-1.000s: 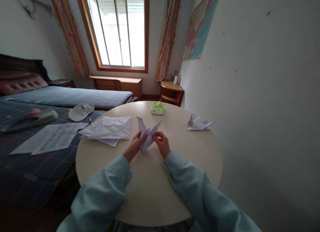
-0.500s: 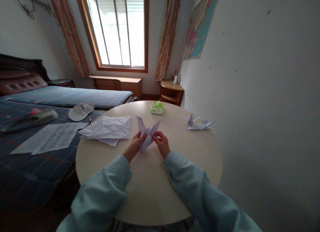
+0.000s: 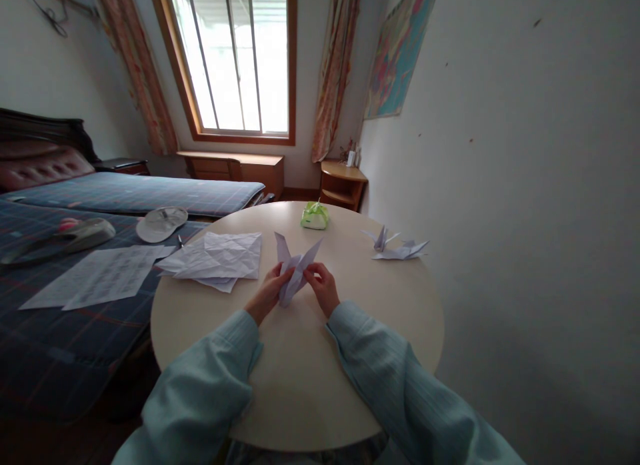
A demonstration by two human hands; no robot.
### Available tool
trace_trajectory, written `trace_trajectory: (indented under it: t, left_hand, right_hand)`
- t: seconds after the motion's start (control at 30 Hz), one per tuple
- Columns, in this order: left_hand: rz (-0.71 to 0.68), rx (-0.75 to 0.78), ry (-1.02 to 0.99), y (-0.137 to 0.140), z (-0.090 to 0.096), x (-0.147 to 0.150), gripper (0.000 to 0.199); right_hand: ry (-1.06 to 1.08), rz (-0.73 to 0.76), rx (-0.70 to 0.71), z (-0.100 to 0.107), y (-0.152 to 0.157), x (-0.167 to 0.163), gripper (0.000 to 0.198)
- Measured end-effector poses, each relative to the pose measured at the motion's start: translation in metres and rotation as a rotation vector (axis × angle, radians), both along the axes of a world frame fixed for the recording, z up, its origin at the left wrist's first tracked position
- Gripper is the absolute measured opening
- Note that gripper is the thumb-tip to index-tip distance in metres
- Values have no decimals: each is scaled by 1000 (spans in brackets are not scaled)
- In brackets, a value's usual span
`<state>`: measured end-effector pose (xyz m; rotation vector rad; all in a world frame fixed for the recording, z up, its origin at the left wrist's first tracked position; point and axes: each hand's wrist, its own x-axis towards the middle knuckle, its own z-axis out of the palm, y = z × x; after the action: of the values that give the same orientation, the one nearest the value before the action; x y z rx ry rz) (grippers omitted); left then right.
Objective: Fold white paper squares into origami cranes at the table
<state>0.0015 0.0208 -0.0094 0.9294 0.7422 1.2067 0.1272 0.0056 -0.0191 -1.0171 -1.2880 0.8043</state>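
A folded white paper (image 3: pixel 290 288) with two long points rising from it is between my hands, over the round table (image 3: pixel 300 371). My left hand (image 3: pixel 270 291) is closed on its left side, thumb across the front. With bent fingers, my right hand (image 3: pixel 324 286) pinches the paper's right side near the base of the right point. Two folded paper cranes, one upright (image 3: pixel 381 239) and one lying flatter (image 3: pixel 404 251), rest at the table's right. Left of my hands lies a stack of creased white sheets (image 3: pixel 233 255).
A green tissue pack (image 3: pixel 315 216) sits at the table's far edge. Beside the table on the left, a plaid bed (image 3: pixel 100 345) holds printed sheets (image 3: pixel 100 278), a pale cap (image 3: pixel 161 225) and a bag-like item (image 3: pixel 85 237). A white wall (image 3: pixel 525 251) stands on the right.
The left point of the folded paper has shifted very slightly to the right. Both hands keep the same grip and place.
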Motion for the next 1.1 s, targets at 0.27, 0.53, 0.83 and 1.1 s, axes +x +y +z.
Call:
trace_trajectory:
  t: [0.27,0.53,0.83,1.1]
  left_hand:
    - [-6,18,22,1,-2,-1,41]
    - [-3,24,28,1,-2,-2,40]
    - [25,30,54,0,-2,-1,41]
    - [14,73,68,-3,2,-1,37]
  right_hand:
    - [-10,16,-3,-4,2,2,15]
    - [9,31,-9,-2,1,2,18]
    - [7,57,-13,-1,-1,1,22]
    - [0,56,-31,-1,-1,0,25]
